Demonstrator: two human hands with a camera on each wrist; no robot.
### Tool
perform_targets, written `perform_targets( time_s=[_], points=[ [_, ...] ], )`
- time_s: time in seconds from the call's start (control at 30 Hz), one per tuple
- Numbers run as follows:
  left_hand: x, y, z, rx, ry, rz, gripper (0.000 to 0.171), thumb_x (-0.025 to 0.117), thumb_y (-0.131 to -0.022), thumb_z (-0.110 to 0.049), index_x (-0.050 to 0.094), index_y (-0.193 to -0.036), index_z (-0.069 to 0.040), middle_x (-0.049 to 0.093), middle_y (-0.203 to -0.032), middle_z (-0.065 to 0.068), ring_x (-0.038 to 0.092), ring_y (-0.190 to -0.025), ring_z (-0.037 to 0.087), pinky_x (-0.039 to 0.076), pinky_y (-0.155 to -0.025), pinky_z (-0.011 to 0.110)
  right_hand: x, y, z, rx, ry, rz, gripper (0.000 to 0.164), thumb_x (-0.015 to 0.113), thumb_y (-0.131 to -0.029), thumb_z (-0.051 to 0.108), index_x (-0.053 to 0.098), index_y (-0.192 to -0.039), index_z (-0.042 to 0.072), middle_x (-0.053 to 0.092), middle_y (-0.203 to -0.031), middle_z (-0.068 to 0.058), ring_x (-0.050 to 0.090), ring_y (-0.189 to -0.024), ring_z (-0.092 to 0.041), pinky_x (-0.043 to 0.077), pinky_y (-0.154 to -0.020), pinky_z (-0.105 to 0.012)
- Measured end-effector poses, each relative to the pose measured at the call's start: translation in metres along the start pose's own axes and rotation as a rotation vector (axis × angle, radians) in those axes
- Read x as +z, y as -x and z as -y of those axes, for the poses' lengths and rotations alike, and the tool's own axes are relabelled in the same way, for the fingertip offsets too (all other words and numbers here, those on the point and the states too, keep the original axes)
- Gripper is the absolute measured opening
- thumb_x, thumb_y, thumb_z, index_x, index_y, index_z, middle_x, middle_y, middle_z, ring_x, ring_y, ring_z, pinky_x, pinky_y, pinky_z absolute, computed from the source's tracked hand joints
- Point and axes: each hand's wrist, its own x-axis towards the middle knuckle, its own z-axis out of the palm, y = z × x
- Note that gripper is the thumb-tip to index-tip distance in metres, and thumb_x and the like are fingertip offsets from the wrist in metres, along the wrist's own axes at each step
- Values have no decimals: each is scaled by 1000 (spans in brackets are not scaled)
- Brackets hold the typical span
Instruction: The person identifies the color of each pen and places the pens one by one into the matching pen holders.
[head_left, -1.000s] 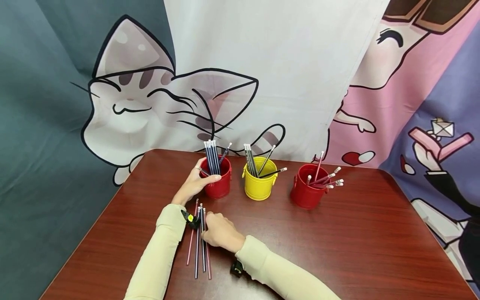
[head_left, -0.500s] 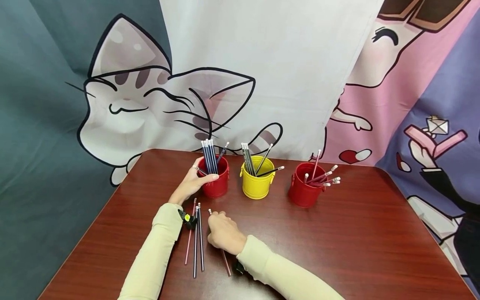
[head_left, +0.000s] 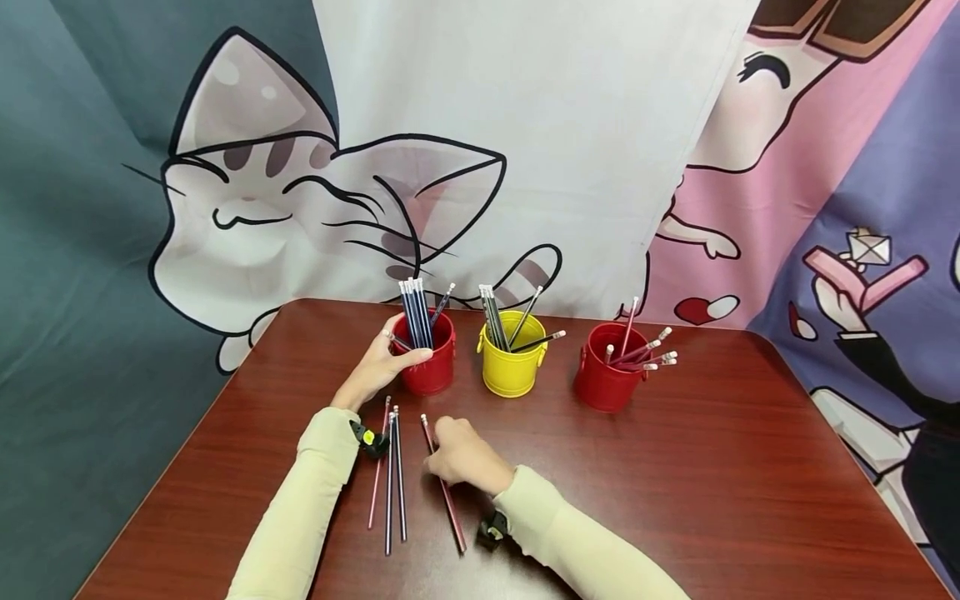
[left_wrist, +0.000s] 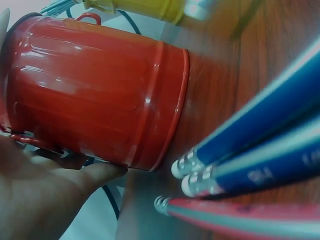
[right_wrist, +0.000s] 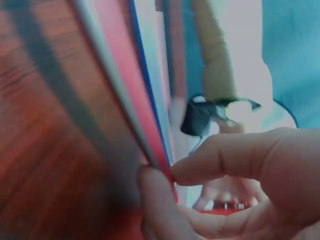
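My left hand (head_left: 377,369) grips the left red bucket (head_left: 429,379), thumb over its front rim and fingers along its left side. Blue pencils (head_left: 417,317) with white erasers stand in that bucket. In front of it, my right hand (head_left: 467,455) pinches a red pencil (head_left: 452,512) between thumb and finger, its eraser end pointing away from me. The right wrist view shows the pinched red pencil (right_wrist: 127,82) up close. Left of it, two blue pencils (head_left: 389,500) and a pink-red pencil (head_left: 377,479) lie on the table near my left wrist.
A yellow bucket (head_left: 508,377) with dark pencils (head_left: 493,318) stands right of the held bucket. Farther right is another red bucket (head_left: 604,387) with several red pencils (head_left: 630,327) leaning in it. A printed cloth (head_left: 420,67) hangs behind the brown table (head_left: 675,500).
My right hand has drawn one red pencil rightward, away from the other pencils, and it now lies at a slant. My left hand stays on the red bucket.
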Motion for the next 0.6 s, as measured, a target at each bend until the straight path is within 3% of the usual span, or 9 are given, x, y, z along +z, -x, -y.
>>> perform_targets(
  time_s=[0.17, 0.3, 0.43, 0.6],
  points=[
    [-4, 3, 4, -14, -74, 18, 86, 74, -76, -20, 20, -142, -12, 38, -137, 13, 37, -124, 30, 33, -102, 47, -12, 0, -9, 54, -287, -12, 15, 67, -73, 4, 53, -80, 3, 54, -66, -6, 57, -42, -16, 50, -44, -28],
    [-7, 12, 16, -56, -151, 1, 94, 76, -74, -29, 14, -144, -19, 32, -141, 9, 30, -130, 30, 30, -104, 49, -18, 4, -16, 0, -469, -43, 20, 65, -72, -2, 52, -87, -1, 55, -71, -10, 58, -44, -18, 52, -44, -34],
    [-7, 32, 18, -101, -257, -58, 99, 77, -71, -39, 13, -143, -18, 34, -137, 12, 30, -127, 32, 34, -100, 51, -20, 12, -24, -101, -527, -117, 23, 63, -70, -3, 51, -90, 0, 55, -73, -8, 56, -44, -16, 51, -44, -31],
    [-5, 53, 8, -176, -313, -62, 88, 75, -71, -42, 27, -137, -8, 47, -125, 16, 47, -114, 31, 43, -93, 46, -28, 30, -32, -253, -445, -287, 26, 64, -68, 0, 52, -90, 8, 56, -77, -2, 57, -62, -11, 51, -58, -26]
  ],
)
